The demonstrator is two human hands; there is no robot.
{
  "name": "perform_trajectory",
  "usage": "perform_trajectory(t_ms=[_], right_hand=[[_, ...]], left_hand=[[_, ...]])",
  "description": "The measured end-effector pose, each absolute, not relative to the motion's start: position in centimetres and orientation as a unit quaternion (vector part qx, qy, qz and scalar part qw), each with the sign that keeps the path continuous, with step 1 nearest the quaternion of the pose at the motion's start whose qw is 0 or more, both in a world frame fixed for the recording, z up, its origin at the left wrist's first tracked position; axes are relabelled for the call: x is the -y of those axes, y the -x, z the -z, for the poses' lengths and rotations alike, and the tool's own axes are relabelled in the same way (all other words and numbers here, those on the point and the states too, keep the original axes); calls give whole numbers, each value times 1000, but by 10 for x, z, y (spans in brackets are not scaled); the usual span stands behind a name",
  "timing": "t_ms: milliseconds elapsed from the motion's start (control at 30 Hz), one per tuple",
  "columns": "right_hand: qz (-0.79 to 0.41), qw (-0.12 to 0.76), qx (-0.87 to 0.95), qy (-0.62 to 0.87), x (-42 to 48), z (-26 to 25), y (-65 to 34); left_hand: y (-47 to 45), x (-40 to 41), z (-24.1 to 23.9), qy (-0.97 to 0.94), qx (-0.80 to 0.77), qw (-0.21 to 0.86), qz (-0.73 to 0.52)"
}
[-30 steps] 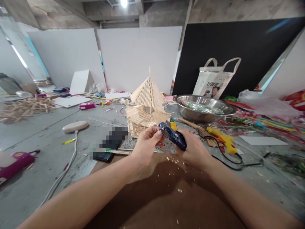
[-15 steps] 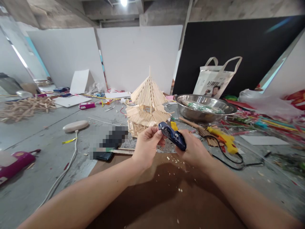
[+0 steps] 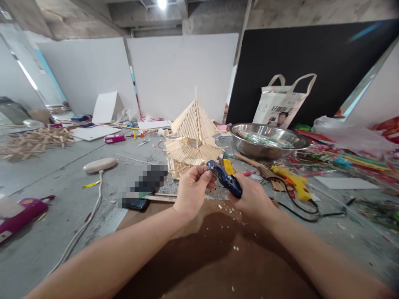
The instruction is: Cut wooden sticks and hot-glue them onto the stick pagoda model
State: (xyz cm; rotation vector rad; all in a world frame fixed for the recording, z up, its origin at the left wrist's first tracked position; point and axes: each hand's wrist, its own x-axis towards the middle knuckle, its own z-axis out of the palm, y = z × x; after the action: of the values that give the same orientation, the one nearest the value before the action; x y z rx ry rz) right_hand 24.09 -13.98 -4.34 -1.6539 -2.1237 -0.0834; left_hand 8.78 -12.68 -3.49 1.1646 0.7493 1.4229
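Note:
My right hand (image 3: 254, 195) is wrapped round a dark blue hand cutter (image 3: 225, 177), whose head points up and to the left. At that head, my left hand (image 3: 193, 189) is closed in a pinch; whatever it holds is too small or too hidden to make out. Just behind both hands stands a model pavilion (image 3: 193, 137) of thin pale wooden sticks, with a pointed upper roof and a wider lower one. My left hand covers part of its base. Small pale chips lie on the brown sheet (image 3: 199, 245) below my hands.
A steel basin (image 3: 268, 141) with green-and-clear packets stands at the back right, before a white tote bag (image 3: 279, 104). A yellow glue gun (image 3: 293, 182) and its black cord lie right. On the left are a phone (image 3: 137, 204), a white corded device (image 3: 99, 165) and a stick pile (image 3: 37, 141).
The cutter and my right hand have shifted very slightly to the left. My left hand keeps its pinch at the cutter's head, almost unmoved.

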Motion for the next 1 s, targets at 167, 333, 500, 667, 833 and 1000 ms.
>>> perform_trajectory(t_ms=[167, 333, 500, 667, 833, 1000], right_hand=[[-30, 227, 755, 615, 141, 37, -237], [-27, 301, 748, 591, 134, 35, -245], [18, 296, 774, 560, 129, 41, -251], [14, 263, 780, 567, 128, 42, -252], [5, 229, 817, 529, 121, 38, -269], [-24, 145, 861, 487, 121, 41, -279]], left_hand=[[-86, 122, 35, -502, -336, 536, -590], [-83, 117, 37, -496, -318, 566, -577], [-81, 114, 38, -451, -295, 630, -558], [-81, 112, 38, -409, -281, 684, -535], [-78, 111, 32, -418, -290, 667, -544], [-76, 109, 30, -457, -295, 622, -564]])
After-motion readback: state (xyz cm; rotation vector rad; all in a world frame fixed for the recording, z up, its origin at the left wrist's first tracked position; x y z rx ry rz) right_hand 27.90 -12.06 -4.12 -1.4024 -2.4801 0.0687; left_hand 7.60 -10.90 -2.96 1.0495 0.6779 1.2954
